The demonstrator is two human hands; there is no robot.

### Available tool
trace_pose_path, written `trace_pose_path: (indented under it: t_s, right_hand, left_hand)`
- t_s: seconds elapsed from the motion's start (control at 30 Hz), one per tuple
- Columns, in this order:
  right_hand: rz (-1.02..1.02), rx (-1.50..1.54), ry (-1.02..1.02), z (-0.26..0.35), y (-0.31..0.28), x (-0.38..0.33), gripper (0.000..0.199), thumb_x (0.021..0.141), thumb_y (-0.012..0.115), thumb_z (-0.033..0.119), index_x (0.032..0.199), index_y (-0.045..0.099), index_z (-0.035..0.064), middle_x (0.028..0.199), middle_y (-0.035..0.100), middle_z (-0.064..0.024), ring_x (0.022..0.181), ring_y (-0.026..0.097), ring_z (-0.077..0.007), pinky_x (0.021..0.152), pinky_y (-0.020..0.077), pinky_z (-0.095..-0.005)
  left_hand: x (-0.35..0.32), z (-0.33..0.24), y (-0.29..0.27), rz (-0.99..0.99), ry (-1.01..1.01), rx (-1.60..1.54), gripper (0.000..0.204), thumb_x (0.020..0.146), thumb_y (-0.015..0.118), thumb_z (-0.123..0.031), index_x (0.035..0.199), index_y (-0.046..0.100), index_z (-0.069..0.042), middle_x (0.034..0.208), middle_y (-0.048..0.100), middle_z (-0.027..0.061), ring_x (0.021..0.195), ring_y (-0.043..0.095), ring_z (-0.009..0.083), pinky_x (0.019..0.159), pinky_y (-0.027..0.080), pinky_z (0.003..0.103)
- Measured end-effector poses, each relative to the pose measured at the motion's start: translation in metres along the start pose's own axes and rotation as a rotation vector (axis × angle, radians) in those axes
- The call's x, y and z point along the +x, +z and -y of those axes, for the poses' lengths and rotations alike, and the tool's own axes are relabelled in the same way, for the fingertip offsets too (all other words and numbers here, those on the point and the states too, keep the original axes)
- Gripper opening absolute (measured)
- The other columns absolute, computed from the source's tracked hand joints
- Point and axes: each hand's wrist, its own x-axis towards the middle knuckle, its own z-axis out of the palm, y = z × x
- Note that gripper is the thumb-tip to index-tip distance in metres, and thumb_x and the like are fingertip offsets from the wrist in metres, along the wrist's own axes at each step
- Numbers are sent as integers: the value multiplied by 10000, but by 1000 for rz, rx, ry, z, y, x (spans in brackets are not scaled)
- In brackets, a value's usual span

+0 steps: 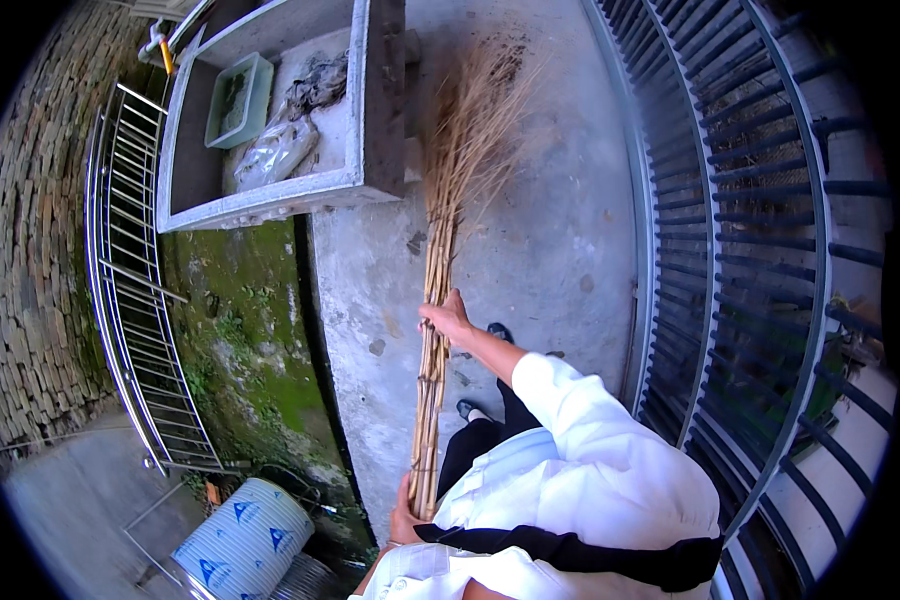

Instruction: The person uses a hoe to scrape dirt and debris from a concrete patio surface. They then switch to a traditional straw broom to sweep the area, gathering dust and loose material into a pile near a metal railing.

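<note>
Got the right hand [448,318] stretched well out front, with fingers [432,312] curled into a snug grip and a bare forearm [490,352] angling in from the right. Holding the left hand [404,520] way lower, tucked in close to the torso [560,490], also gripping.

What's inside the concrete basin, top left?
A pale green tub, clear plastic bag and dark crumpled item. Some basin floor shows around them; whatever's beneath them is covered.
</note>
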Motion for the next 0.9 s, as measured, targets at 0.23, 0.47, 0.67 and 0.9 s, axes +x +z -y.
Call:
trace_pose_path:
  t_s: [0.23,0.47,0.67,0.9]
  right_hand:
    - [-272,-377,-135,39,-18,84,340,588,659,98,787,438,-66,627,546,-141,485,569,-218,399,470,-331]
    - [-149,-284,-135,10,17,25,614,583,661,203,1027,335,-69,859,548,-232,725,586,-303,619,488,-360]
    - [-304,-473,1,-15,27,37,516,520,709,182,897,446,-53,775,574,-174,656,593,-251,577,489,-345]
    - [-368,-353,-111,39,-6,53,479,577,678,155,919,403,-35,800,571,-187,667,592,-266,598,499,-348]
  left_hand:
    - [68,-65,7,216,-141,-28,871,609,643,17,1333,178,-113,1001,497,69,779,525,126,661,450,258]
    - [25,-41,-32,117,-121,-71,858,621,651,2,1329,177,-96,1100,495,100,940,520,172,802,422,283]
    - [31,-42,-56,292,12,-125,959,578,728,38,1340,163,-103,1164,451,88,1005,477,162,827,393,268]
    - [82,-59,-50,255,10,122,839,625,657,-58,1327,201,-103,1017,540,94,871,537,153,767,430,268]
